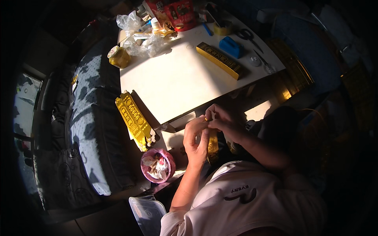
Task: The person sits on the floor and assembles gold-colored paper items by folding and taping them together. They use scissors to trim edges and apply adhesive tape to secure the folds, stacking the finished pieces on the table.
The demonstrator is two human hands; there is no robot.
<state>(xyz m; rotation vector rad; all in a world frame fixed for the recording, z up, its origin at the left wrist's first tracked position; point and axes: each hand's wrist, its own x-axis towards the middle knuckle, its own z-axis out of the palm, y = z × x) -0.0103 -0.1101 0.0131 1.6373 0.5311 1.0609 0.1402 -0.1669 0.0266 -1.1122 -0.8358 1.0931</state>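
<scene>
Close together in front of my body, just off the table's near edge, are both my hands. My left hand (195, 137) has its fingers bent around the top of a gold printed cardboard piece (213, 146), which hangs down behind the thumb. My right hand (223, 122) meets it from the other side, its fingertips pinching the same top end. The hands cover much of that end, so its shape there is hidden. A finished-looking long gold box (219, 61) lies on the white table (168, 79).
Gold cartons (134, 118) stand at the table's left edge, above a pink waste bin (158, 165). On the table are a glass jar (118, 57), plastic bags (147, 45), a red pouch (180, 14), a tape roll (223, 28), scissors (248, 36) and a blue object (231, 47). A sofa (91, 124) flanks the left.
</scene>
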